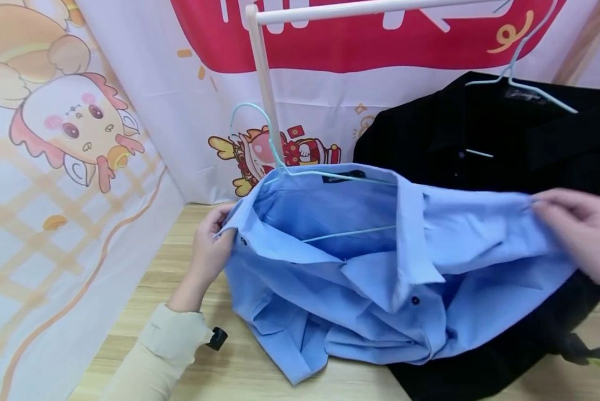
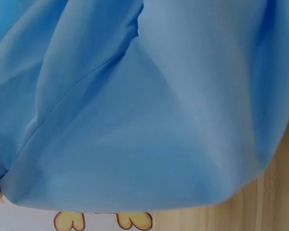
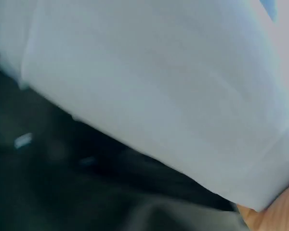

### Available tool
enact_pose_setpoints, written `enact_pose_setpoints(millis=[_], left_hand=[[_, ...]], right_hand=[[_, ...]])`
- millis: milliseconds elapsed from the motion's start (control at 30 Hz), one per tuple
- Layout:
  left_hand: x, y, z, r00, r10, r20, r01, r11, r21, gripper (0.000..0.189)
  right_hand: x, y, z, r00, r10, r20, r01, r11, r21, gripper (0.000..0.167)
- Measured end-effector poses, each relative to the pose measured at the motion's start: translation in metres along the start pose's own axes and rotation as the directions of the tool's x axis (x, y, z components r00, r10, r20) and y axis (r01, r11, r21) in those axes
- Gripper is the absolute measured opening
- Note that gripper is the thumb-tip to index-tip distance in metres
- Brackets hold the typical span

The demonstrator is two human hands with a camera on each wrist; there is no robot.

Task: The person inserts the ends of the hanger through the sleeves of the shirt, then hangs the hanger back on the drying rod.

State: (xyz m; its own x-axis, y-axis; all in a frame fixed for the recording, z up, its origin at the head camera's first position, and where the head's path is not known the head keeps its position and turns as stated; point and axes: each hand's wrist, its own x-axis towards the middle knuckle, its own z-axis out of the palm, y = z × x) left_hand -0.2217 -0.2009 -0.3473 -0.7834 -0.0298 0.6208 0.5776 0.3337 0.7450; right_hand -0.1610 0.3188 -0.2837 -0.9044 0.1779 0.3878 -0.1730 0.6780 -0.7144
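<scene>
A light blue button shirt spreads across the middle of the head view, its neck gaping upward. A pale green hanger sits inside it, the hook standing above the collar and a thin bar crossing the opening. My left hand grips the shirt's edge near a dark button on the left. At the far right, my right hand pinches the fabric and draws it out sideways. Blue cloth fills the left wrist view; pale, washed-out cloth covers much of the right wrist view.
Behind and beneath the blue shirt lies a black shirt on another pale green hanger. A rack with a white rail and wooden post stands at the back. Printed cloth lines the wooden table.
</scene>
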Motion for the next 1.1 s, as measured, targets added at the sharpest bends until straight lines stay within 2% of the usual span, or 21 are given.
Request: enact_pose_setpoints(millis=[33,67,100,133,200,233,300,367,433,500,633,733,900,1000,1100], left_hand=[[0.000,0.000,0.000,1.000,0.007,-0.002,-0.007,1.000,0.009,0.023],[0.000,-0.001,0.000,1.000,0.018,0.006,-0.018,1.000,0.018,0.020],[-0.001,-0.001,0.000,0.999,0.034,0.020,-0.035,0.999,0.028,0.017],[-0.001,-0.001,0.001,0.998,0.052,0.039,-0.054,0.998,0.039,0.015],[-0.001,-0.002,0.002,0.993,0.089,0.080,-0.094,0.994,0.061,0.013],[0.000,-0.002,0.002,0.990,0.104,0.096,-0.111,0.991,0.069,0.013],[0.000,-0.001,0.003,0.986,0.126,0.113,-0.136,0.987,0.080,0.012],[0.001,0.000,0.004,0.984,0.134,0.114,-0.144,0.986,0.082,0.012],[0.002,0.002,0.005,0.985,0.137,0.108,-0.146,0.986,0.084,0.013],[0.003,0.004,0.007,0.981,0.158,0.111,-0.167,0.983,0.081,0.013],[0.006,0.010,0.011,0.970,0.213,0.121,-0.222,0.973,0.070,0.013],[0.008,0.014,0.014,0.966,0.231,0.117,-0.239,0.969,0.066,0.012],[0.011,0.016,0.020,0.963,0.240,0.122,-0.250,0.966,0.073,0.012],[0.012,0.019,0.021,0.962,0.221,0.159,-0.234,0.970,0.068,0.013],[0.014,0.023,0.024,0.963,0.152,0.224,-0.158,0.987,0.012,0.018]], right_hand=[[0.000,0.004,0.004,0.993,-0.032,0.114,0.043,0.994,-0.096,0.020],[0.000,0.006,0.010,0.974,-0.039,0.224,0.083,0.979,-0.187,0.018],[-0.001,0.008,0.016,0.947,-0.040,0.317,0.136,0.949,-0.286,0.021],[-0.002,0.010,0.023,0.918,-0.044,0.395,0.188,0.924,-0.334,0.027],[-0.004,0.014,0.032,0.877,-0.050,0.478,0.256,0.890,-0.377,0.029],[-0.004,0.014,0.035,0.871,-0.065,0.486,0.282,0.877,-0.389,0.030],[-0.004,0.012,0.035,0.891,-0.121,0.439,0.310,0.867,-0.390,0.032],[-0.003,0.006,0.034,0.917,-0.207,0.341,0.329,0.876,-0.352,0.034],[-0.003,-0.002,0.034,0.921,-0.306,0.243,0.369,0.884,-0.286,0.036],[-0.003,-0.011,0.038,0.902,-0.396,0.173,0.427,0.879,-0.214,0.040],[-0.002,-0.027,0.049,0.828,-0.547,0.121,0.558,0.825,-0.086,0.047],[-0.001,-0.038,0.056,0.796,-0.593,0.121,0.601,0.798,-0.041,0.046],[-0.003,-0.044,0.062,0.789,-0.602,0.124,0.610,0.791,-0.043,0.035],[-0.006,-0.044,0.062,0.805,-0.577,0.139,0.587,0.809,-0.044,0.023],[-0.009,-0.042,0.060,0.826,-0.539,0.163,0.552,0.832,-0.048,0.016]])
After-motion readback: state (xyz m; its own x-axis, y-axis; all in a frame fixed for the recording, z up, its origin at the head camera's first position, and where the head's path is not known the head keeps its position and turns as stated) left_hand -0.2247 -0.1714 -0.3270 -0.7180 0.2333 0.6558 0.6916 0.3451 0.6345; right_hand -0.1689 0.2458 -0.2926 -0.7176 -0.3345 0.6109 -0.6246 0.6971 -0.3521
